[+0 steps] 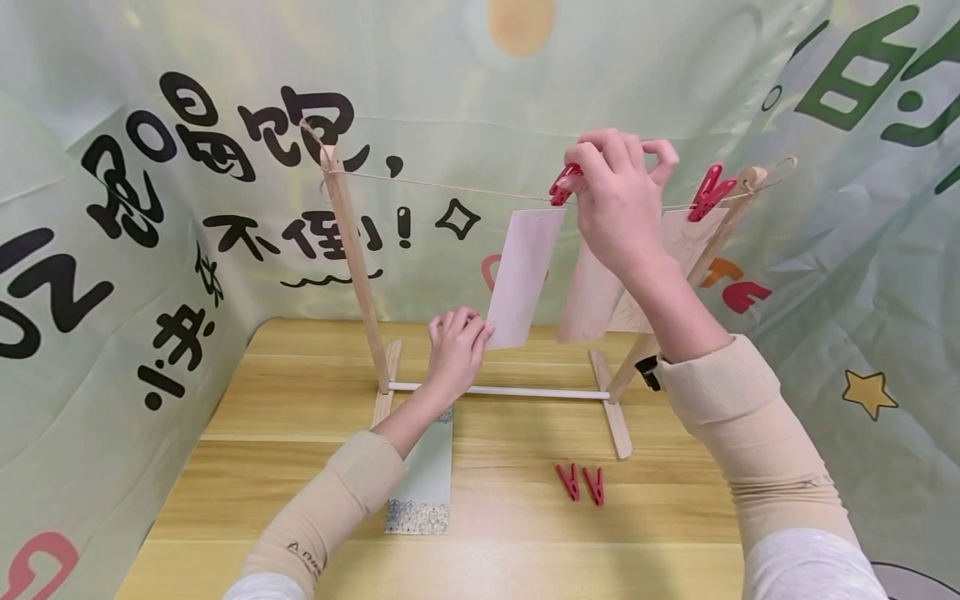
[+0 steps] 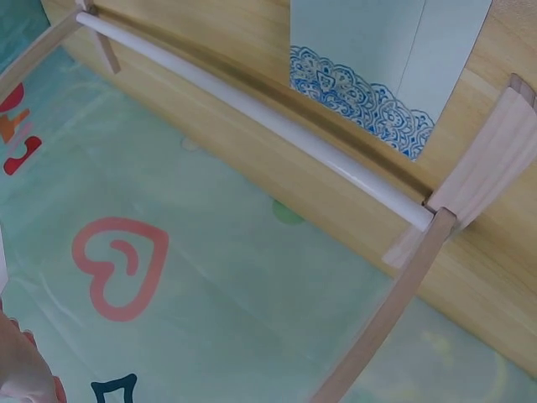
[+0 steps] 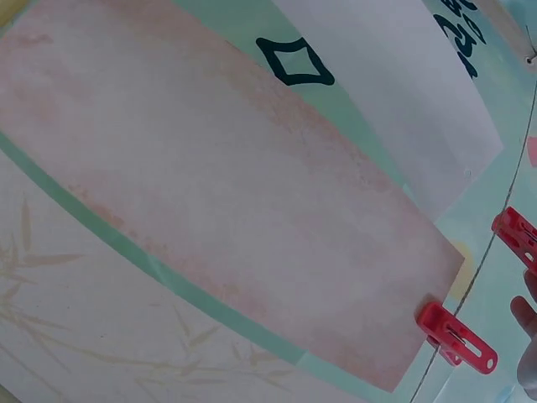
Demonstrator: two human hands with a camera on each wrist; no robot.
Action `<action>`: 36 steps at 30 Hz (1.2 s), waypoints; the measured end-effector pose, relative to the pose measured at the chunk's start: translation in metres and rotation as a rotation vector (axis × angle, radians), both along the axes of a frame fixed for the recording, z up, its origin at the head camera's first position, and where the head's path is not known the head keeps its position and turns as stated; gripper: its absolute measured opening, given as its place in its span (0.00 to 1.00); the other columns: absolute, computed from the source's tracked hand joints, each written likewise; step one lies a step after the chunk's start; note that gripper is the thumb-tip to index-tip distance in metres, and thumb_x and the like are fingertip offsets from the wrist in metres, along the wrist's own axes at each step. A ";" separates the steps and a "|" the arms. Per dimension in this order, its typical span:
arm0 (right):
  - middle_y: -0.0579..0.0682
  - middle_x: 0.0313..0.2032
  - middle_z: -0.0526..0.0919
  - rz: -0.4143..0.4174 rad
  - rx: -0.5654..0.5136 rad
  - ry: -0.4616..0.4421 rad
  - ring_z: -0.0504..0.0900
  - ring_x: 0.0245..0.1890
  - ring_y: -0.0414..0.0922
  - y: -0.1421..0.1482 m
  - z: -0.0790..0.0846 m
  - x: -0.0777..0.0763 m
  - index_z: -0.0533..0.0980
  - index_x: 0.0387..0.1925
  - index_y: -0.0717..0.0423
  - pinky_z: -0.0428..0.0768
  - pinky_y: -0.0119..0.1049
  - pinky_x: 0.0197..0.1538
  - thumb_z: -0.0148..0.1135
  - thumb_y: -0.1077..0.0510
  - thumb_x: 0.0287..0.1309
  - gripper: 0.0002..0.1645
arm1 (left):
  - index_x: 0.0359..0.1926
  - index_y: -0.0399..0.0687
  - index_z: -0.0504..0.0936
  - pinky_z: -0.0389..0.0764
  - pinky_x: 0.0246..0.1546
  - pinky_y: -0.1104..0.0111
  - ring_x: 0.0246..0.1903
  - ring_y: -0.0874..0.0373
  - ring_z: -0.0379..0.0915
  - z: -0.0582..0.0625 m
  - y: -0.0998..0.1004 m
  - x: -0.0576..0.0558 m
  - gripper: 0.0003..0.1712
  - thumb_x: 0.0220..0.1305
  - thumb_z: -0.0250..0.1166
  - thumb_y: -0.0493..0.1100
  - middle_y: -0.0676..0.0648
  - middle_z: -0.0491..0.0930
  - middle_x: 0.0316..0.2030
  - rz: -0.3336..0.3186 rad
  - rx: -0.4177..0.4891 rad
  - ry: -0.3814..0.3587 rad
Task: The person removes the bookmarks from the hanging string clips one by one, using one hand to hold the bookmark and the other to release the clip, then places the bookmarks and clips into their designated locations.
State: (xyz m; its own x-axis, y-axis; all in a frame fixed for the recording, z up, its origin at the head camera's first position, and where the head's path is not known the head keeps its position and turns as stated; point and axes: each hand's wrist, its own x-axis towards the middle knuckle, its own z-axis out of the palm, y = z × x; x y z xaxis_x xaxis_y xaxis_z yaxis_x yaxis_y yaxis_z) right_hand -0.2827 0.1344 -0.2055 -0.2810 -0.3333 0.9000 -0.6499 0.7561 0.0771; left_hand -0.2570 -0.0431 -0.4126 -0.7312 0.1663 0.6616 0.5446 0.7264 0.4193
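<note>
A plain pale lavender paper strip (image 1: 525, 275) stands upright below the string, its lower corner pinched by my left hand (image 1: 456, 350). My right hand (image 1: 618, 196) pinches a red clothespin (image 1: 564, 185) at the string (image 1: 450, 188). In the right wrist view the pale strip's top edge lies a little apart from the string and that clothespin (image 3: 514, 235). Just beside it, a second red clothespin (image 3: 457, 337) holds a pinkish paper strip (image 3: 226, 185) on the string. A third red clothespin (image 1: 711, 193) holds a bamboo-patterned strip (image 1: 686, 233) farther right, partly hidden by my right arm.
The string runs between two wooden posts (image 1: 351, 267), joined low by a white rod (image 1: 540, 392). Two red clothespins (image 1: 582, 483) lie on the wooden table (image 1: 525, 550). A light blue strip with patterned ends (image 1: 429, 475) lies at left, partly under my left forearm. Printed cloth (image 1: 465, 100) hangs behind.
</note>
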 end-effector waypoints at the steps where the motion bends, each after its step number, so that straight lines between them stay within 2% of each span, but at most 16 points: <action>1: 0.56 0.39 0.74 0.001 -0.001 0.000 0.69 0.43 0.53 0.001 0.000 0.000 0.72 0.34 0.60 0.47 0.51 0.55 0.47 0.57 0.66 0.11 | 0.28 0.44 0.77 0.55 0.52 0.50 0.42 0.50 0.65 0.000 0.000 0.000 0.12 0.65 0.55 0.45 0.46 0.73 0.38 0.000 0.001 0.002; 15: 0.57 0.39 0.74 0.017 -0.056 0.001 0.69 0.44 0.54 0.008 -0.001 0.011 0.72 0.35 0.60 0.45 0.49 0.57 0.50 0.52 0.63 0.14 | 0.28 0.44 0.77 0.56 0.51 0.49 0.41 0.50 0.66 -0.003 -0.003 0.002 0.11 0.65 0.56 0.44 0.46 0.73 0.38 0.000 0.007 0.019; 29: 0.58 0.40 0.73 -0.005 -0.056 -0.004 0.69 0.44 0.55 0.019 -0.011 0.022 0.73 0.39 0.60 0.46 0.50 0.57 0.54 0.52 0.58 0.15 | 0.27 0.44 0.76 0.55 0.52 0.50 0.42 0.50 0.65 -0.009 -0.011 0.010 0.12 0.65 0.55 0.45 0.46 0.73 0.39 0.005 -0.019 -0.009; 36: 0.59 0.41 0.73 -0.025 -0.021 0.006 0.69 0.46 0.55 0.025 -0.018 0.028 0.73 0.41 0.60 0.47 0.52 0.57 0.56 0.55 0.58 0.13 | 0.27 0.44 0.76 0.54 0.51 0.49 0.42 0.50 0.66 -0.013 -0.014 0.013 0.11 0.65 0.55 0.43 0.46 0.73 0.38 -0.002 -0.020 -0.005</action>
